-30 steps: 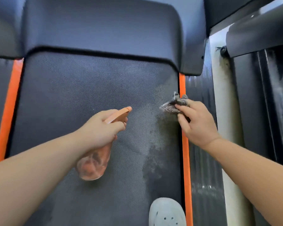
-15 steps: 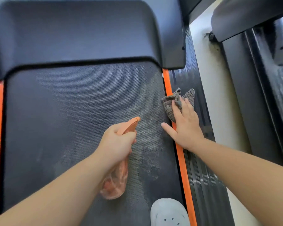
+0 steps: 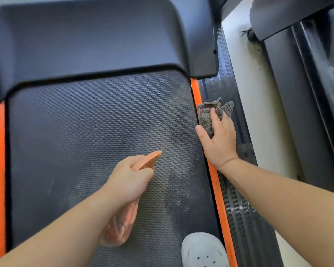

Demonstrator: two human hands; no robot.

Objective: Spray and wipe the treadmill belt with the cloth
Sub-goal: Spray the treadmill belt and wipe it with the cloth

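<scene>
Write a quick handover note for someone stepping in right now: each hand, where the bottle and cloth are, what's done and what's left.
Left hand: gripping the orange spray bottle, nozzle aimed at the belt.
Right hand: flat on the grey cloth, pressing it on the side rail beside the orange strip, off the belt.
Done: damp spray patches along the belt's right side.
Left: wipe those patches, then spray and wipe the rest, which looks dry.
Note: a white shoe stands on the belt.
</scene>
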